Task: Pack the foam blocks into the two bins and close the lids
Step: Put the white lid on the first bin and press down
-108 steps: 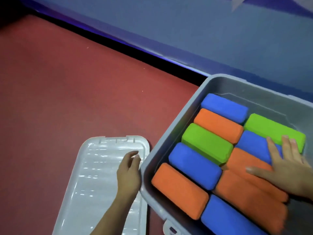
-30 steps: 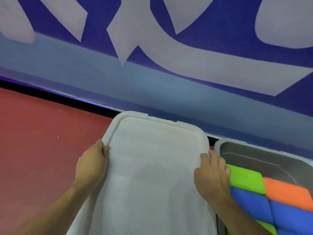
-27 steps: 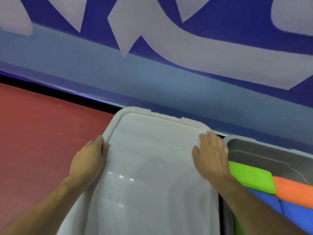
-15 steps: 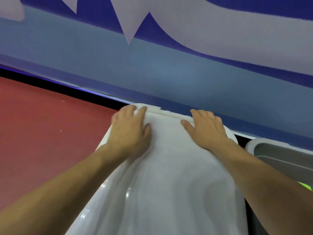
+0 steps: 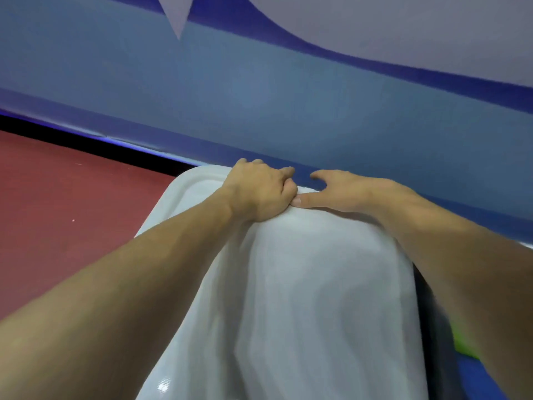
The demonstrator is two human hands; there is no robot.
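A translucent white lid [image 5: 302, 284] lies flat across a bin and fills the lower middle of the view. My left hand [image 5: 259, 192] is curled over the lid's far edge, fingers hooked behind it. Beside it my right hand [image 5: 346, 192] rests on the same far edge, thumb pressed on top and fingers reaching over the back. At the lower right, past my right forearm, a sliver of a green foam block [image 5: 464, 346] and a blue foam block [image 5: 473, 376] shows. The bin under the lid is hidden.
Red floor [image 5: 72, 212] stretches to the left of the lid. A blue and pale painted wall [image 5: 259, 96] rises directly behind the lid's far edge, with a dark gap along its base.
Both hands have slid from the lid's sides to its far edge and come together there. The lid has come down flat, and the second bin has almost left the view.
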